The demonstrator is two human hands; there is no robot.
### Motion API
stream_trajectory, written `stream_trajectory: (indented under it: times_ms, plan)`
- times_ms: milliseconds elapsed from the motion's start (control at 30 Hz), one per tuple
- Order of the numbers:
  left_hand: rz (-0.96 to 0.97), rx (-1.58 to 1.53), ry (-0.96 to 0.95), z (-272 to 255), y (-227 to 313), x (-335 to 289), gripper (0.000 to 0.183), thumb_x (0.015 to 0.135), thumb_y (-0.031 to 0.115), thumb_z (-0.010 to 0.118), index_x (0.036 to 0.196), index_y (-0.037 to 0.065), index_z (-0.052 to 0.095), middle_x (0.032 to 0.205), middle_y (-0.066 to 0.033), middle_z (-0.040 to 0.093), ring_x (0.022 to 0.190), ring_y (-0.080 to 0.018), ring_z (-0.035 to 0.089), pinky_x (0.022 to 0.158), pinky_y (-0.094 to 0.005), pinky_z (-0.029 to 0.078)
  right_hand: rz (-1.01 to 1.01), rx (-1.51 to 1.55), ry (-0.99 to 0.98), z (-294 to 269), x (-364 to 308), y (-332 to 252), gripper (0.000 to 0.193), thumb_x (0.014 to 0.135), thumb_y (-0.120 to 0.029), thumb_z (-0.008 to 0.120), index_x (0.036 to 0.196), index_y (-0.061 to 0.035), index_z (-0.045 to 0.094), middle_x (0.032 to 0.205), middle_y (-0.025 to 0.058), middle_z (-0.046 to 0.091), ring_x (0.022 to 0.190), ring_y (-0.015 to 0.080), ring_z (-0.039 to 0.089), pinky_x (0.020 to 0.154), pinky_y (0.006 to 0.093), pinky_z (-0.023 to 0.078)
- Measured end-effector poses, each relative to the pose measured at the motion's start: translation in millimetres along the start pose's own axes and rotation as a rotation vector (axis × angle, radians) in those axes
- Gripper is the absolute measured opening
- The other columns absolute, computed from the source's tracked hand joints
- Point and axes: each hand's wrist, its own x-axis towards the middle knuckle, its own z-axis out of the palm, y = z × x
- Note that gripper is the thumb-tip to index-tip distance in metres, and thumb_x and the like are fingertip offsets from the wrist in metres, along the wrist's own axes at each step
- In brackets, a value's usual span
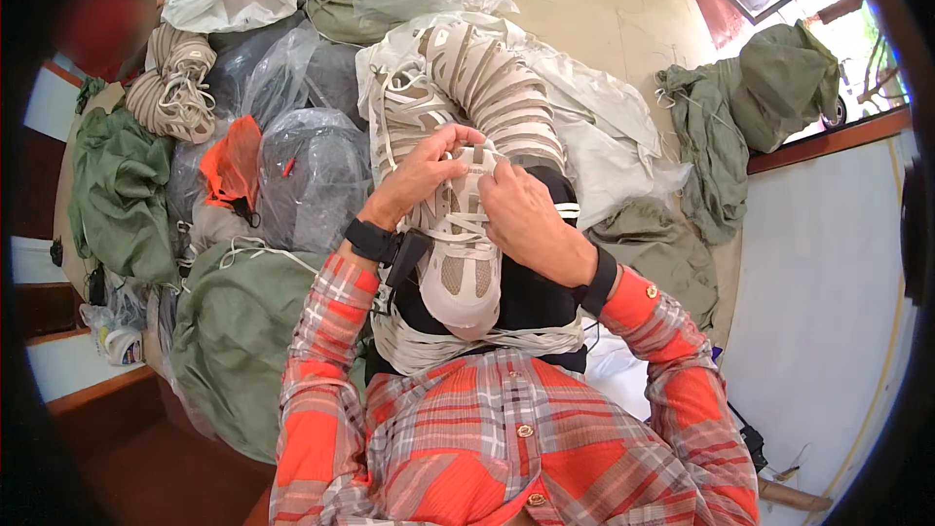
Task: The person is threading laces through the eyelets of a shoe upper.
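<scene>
From the head camera, the left hand (421,175) and right hand (526,214) both pinch the white laces (466,224) of a beige shoe (463,273) held on the lap, toe toward the person. Green bags (234,341) and clear plastic sacks (312,175) lie around.

Matt beige mesh and woven cloth on the shoe (460,263), with flat cotton-like laces (458,226). Glossy, crinkled clear plastic on the bags (312,170); dull green cloth on the sacks (239,331).

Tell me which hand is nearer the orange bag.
Left. The left hand works the shoe laces, closer to the orange bag; the right hand lies on the shoe's far side.
</scene>
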Motion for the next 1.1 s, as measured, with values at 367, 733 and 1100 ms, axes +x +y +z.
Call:
stream_trajectory:
  times_ms: [367, 733, 1100]
  plan:
    - [-0.034, 0.033, 0.036, 3, 5, -1, 0.043, 0.074, 0.001, 0.048, 0.117, 0.002, 0.047, 0.111, -0.0022, 0.050, 0.103, -0.0103, 0.047, 0.092, -0.0228, 0.035, 0.150, 0.570, 0.218, 24, 1, 8, 0.011, 0.077, 0.000, 0.051, 0.087, 0.0014, 0.045, 0.078, 0.0195, 0.052, 0.075, 0.0383, 0.052, 0.066, 0.0432, 0.042]
    - [0.167, -0.073, 0.409, 11, 1, -13, 0.029, 0.082, 0.003, 0.054, 0.110, 0.001, 0.050, 0.099, -0.0035, 0.056, 0.088, -0.0108, 0.052, 0.081, -0.0239, 0.042, -0.141, -0.076, 0.014, 15, 20, -3, 0.019, 0.069, -0.001, 0.056, 0.087, -0.0033, 0.051, 0.080, 0.0147, 0.045, 0.076, 0.0309, 0.047, 0.066, 0.0382, 0.038]
    - [-0.447, 0.103, 0.047, 47, 75, -34, 0.028, 0.087, 0.013, 0.054, 0.106, 0.000, 0.039, 0.068, -0.0082, 0.057, 0.050, -0.0122, 0.058, 0.041, -0.0252, 0.048, -0.965, 1.140, 0.273, -51, -16, -145, 0.019, 0.085, -0.015, 0.048, 0.087, 0.0030, 0.040, 0.086, 0.0157, 0.040, 0.085, 0.0305, 0.048, 0.073, 0.0397, 0.041]
